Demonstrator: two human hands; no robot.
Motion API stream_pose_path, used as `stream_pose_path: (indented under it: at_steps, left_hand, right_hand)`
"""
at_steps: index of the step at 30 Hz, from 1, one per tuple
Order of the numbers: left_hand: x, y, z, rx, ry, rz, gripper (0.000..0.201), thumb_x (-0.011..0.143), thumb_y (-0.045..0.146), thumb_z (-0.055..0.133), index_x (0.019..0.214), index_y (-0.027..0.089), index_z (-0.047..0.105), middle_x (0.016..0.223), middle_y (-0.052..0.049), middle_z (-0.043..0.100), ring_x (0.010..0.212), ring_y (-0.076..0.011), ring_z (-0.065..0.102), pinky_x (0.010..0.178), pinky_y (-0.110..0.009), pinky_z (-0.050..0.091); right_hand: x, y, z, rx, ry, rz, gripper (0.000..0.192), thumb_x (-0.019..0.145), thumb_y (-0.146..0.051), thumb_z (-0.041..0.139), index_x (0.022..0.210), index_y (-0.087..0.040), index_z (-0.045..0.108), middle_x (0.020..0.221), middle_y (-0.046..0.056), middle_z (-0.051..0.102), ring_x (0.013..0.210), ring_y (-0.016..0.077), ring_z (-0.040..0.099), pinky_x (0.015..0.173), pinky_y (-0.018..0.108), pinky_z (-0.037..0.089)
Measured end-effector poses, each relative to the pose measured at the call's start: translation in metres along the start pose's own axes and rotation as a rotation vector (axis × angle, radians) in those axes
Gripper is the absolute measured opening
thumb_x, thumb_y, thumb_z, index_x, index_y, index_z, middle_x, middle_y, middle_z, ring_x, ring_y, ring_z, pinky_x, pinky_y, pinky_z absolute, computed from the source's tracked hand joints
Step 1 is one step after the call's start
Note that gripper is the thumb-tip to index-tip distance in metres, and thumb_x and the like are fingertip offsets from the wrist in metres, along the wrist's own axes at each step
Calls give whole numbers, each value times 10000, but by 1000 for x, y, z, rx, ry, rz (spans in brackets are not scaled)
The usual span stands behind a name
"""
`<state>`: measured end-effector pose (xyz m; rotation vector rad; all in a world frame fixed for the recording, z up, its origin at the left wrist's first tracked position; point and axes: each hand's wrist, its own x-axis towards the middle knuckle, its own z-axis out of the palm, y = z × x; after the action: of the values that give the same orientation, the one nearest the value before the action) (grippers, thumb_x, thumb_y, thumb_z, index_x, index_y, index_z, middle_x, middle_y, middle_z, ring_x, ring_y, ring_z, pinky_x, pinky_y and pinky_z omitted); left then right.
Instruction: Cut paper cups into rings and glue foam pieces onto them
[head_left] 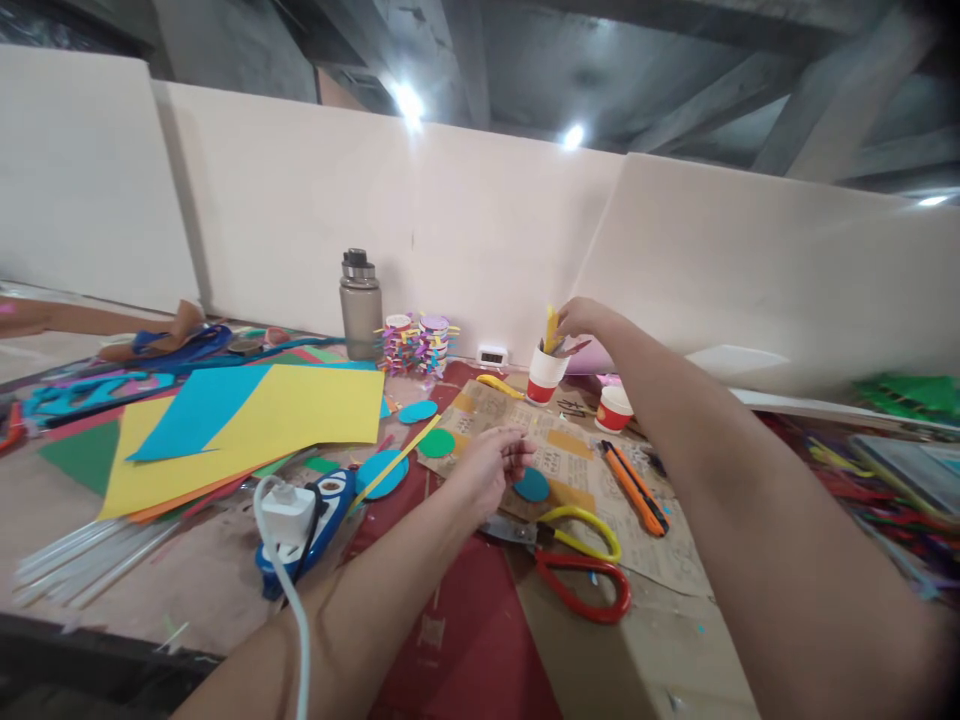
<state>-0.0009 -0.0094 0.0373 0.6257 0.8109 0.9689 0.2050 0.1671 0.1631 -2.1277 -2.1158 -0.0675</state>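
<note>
My right hand (589, 320) reaches over a red-and-white paper cup (541, 388). Its fingers are closed at the top of the things standing in the cup, beside a yellow strip-like object (551, 325); what they grip is hidden. Held low over the cardboard sheet (637, 575), my left hand (496, 468) has its fingers curled together, and anything inside them cannot be made out. Just to its right lies a blue paper disc (532, 486). Scissors (581, 560) with one yellow and one red handle lie below that hand, near an orange utility knife (636, 490).
At left are yellow paper sheets (315, 410), clear sticks (90, 570) and a blue power strip (330, 500) with a white charger and cable. A bottle (361, 315), two decorated cups (433, 345), a small clock (492, 356) and another paper cup (613, 412) stand toward the white panel.
</note>
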Motion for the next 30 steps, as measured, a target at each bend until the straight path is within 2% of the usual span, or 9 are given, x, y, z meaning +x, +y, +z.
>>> stream_pose_path:
  at_steps: [5,10,15,18,20,21,23,25,30]
  left_hand:
    - [-1,2,1,19,5,4,82,871,93,512,832,120,579,639,-17,624,469,-64,542,437,-166,391]
    - [3,1,-1,24,9,15,101,877,89,508,810,118,578,627,-13,611,460,-63,539,434,-166,382]
    - [5,-1,-2,-7,33,27,102,855,72,514,796,117,583,614,-11,603,457,-65,530,438,-171,375]
    - [6,-1,-3,-67,73,72,94,824,63,529,776,119,588,603,-4,591,454,-61,514,441,-172,372]
    - [8,0,-4,-111,103,107,76,807,68,539,781,122,587,596,6,580,447,-58,499,434,-170,359]
    - [8,0,-4,-132,115,125,67,800,73,545,789,123,587,594,12,575,445,-56,493,429,-167,350]
    - [9,1,-5,-165,138,163,48,784,84,562,795,124,587,591,19,565,442,-51,480,418,-159,328]
    - [10,1,-5,-189,160,205,29,765,98,586,773,126,581,583,25,555,437,-43,464,413,-151,314]
    - [12,1,-6,-228,171,220,46,734,94,596,745,133,575,574,28,555,434,-39,452,418,-147,319]
  right_hand:
    - [-9,0,-6,80,-33,87,501,723,-287,768,1203,-165,694,988,77,745,794,178,680,655,240,496]
    - [-12,-9,-1,44,24,63,393,715,-284,774,1096,-194,744,1080,62,732,935,194,664,732,247,488]
    - [-13,-14,-9,44,67,73,293,740,-228,736,1031,-208,757,1035,52,739,932,196,659,794,289,478]
    - [-25,-23,-13,67,280,76,268,827,-205,626,1075,-202,728,1075,73,724,999,221,641,879,363,457]
    - [-41,-35,-7,107,495,-61,269,880,-189,539,1088,-173,709,1101,96,708,1021,217,630,902,360,447]
    - [-51,-43,0,126,532,-171,262,898,-187,508,1064,-161,709,1083,102,707,1004,208,631,892,339,451]
    - [-72,-60,21,127,439,-377,248,916,-207,494,1035,-165,707,1063,91,705,1001,194,629,904,306,446]
    - [-88,-75,47,74,264,-421,248,931,-235,489,1023,-166,709,1072,101,703,1018,204,632,912,299,444]
    - [-94,-92,104,-23,-24,-16,434,917,-374,570,1270,-126,611,1271,194,631,1151,265,615,900,297,469]
